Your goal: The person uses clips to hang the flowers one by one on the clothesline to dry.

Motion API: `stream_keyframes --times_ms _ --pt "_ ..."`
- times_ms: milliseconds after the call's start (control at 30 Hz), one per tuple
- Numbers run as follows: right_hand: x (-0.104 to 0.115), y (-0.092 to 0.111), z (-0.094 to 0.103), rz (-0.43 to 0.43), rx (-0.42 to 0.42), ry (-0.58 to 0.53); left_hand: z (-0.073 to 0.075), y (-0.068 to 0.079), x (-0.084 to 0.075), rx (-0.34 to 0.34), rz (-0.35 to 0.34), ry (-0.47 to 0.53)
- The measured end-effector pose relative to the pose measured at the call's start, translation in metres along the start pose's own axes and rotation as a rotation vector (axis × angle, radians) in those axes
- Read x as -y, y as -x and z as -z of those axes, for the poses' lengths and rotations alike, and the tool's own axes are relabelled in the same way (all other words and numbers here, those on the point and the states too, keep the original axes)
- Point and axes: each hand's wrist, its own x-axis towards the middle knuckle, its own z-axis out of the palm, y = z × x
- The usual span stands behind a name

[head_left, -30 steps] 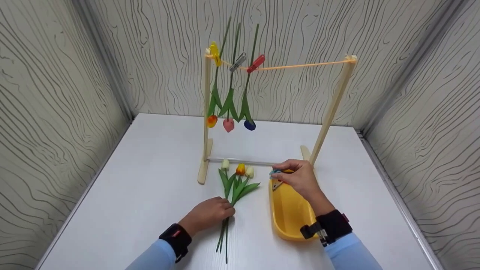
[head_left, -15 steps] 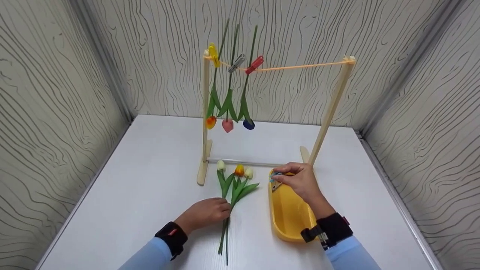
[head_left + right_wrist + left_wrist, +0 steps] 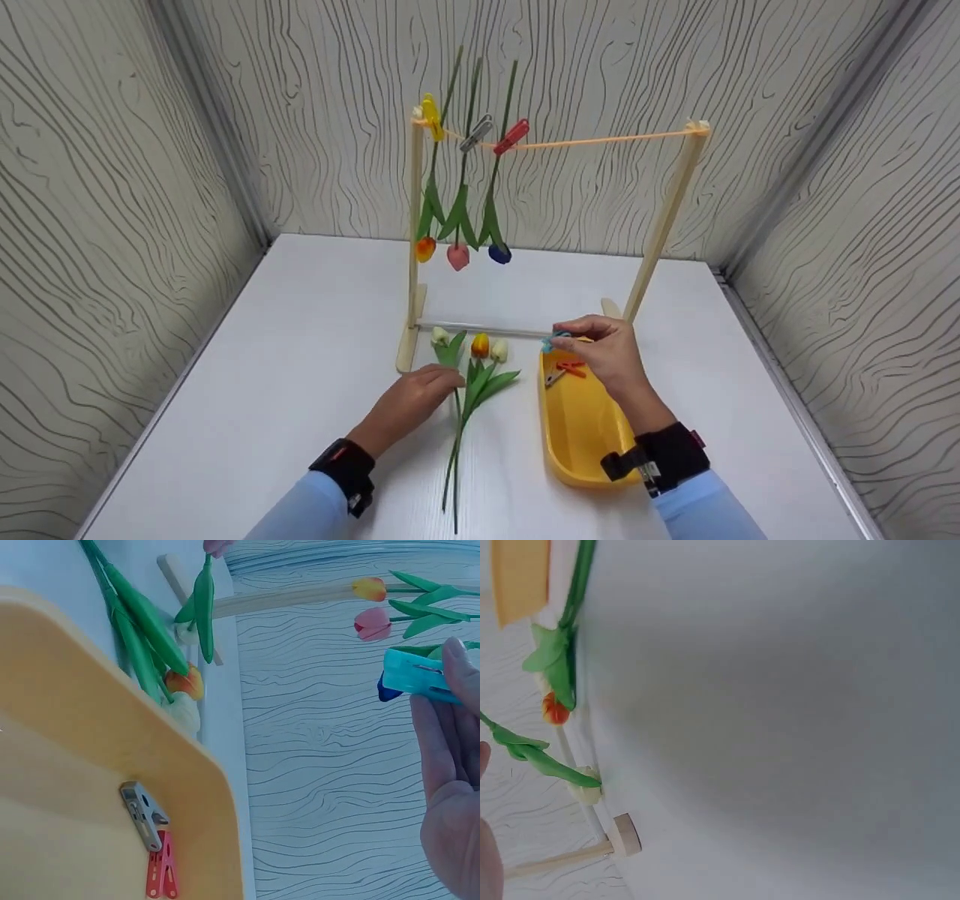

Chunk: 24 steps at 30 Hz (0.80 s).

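Note:
My left hand pinches the stem of a white artificial tulip, lifted a little off the table. In the left wrist view that tulip's leaves stand apart from the others. An orange tulip and another white tulip lie on the table just right of this hand. My right hand pinches a light blue clothespin above the far end of a yellow tub. Inside the tub lie a grey clothespin and a red clothespin.
Behind the hands stands a wooden rack, its right post joined to the left post by an orange string. Yellow, grey and red clothespins hold three upside-down tulips on the string's left part.
The left hand has moved up and away with one white tulip, separating it from the other two. The right hand has raised the blue clothespin slightly, uncovering the red one in the tub.

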Motion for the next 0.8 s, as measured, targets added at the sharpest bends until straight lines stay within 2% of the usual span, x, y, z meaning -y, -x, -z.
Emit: stream_keyframes --times_ms 267,367,500,633,800 --pt "0.019 -0.005 0.002 0.068 -0.05 -0.036 0.01 -0.022 0.007 -0.233 0.277 0.299" --pt "0.027 -0.008 0.005 0.099 -0.075 -0.043 0.019 -0.036 0.006 -0.331 0.361 0.424" --pt "0.04 -0.013 0.009 0.144 -0.097 -0.046 0.037 -0.062 -0.001 -0.453 0.47 0.581" --pt "0.054 -0.019 0.012 0.19 -0.127 -0.065 0.055 -0.09 -0.01 -0.502 0.562 0.67" --pt "0.07 -0.027 0.014 0.239 -0.145 -0.105 0.069 -0.12 -0.018 -0.493 0.619 0.761"
